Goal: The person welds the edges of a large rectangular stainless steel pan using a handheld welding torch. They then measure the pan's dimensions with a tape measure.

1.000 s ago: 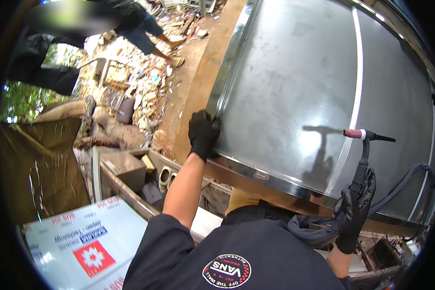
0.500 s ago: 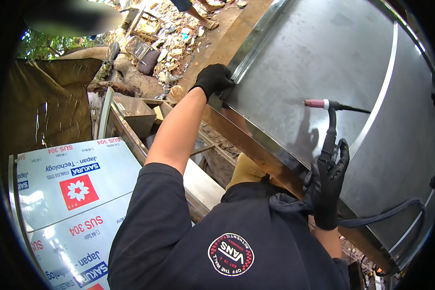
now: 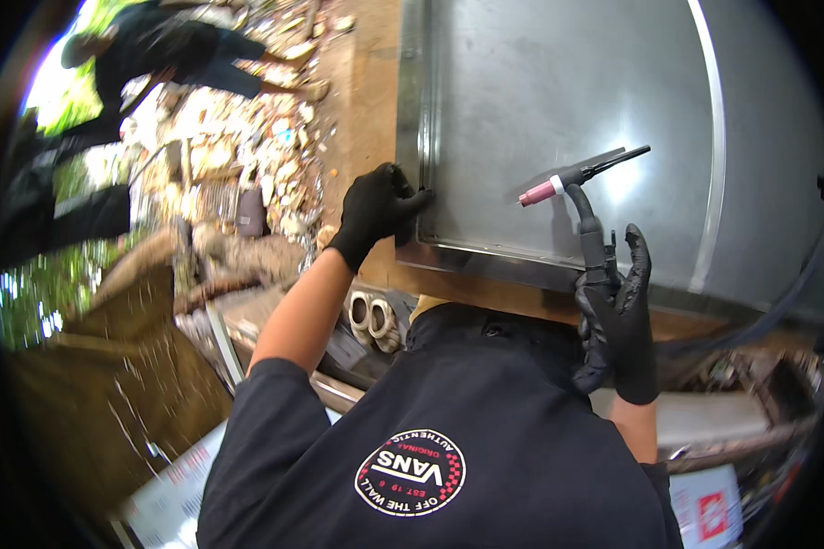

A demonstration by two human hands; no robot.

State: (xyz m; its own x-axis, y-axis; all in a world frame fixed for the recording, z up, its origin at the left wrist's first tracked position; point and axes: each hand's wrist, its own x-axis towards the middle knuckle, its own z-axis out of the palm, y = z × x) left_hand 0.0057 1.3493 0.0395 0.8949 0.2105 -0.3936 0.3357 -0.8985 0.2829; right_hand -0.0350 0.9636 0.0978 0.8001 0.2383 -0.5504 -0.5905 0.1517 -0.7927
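Observation:
A large grey stainless steel panel with a raised rim lies in front of me, crossed by a pale strip. My left hand, in a black glove, is closed around the panel's left rim close to the near corner. Gloved alike, my right hand grips the handle of a TIG welding torch, with some fingers raised beside it. The torch's pink nozzle points left above the panel, its black back cap to the right. No contact between nozzle and panel shows.
Brown board runs under the panel. Pale shoes sit by my left side. A person stands at the upper left beside scattered rubble. A brown tarp hangs at the left; a dark cable trails at the right.
My view has swung, so the panel now lies straighter. My left hand sits slightly farther along the rim from the corner. The torch has tilted, its nozzle lower. More of the person shows.

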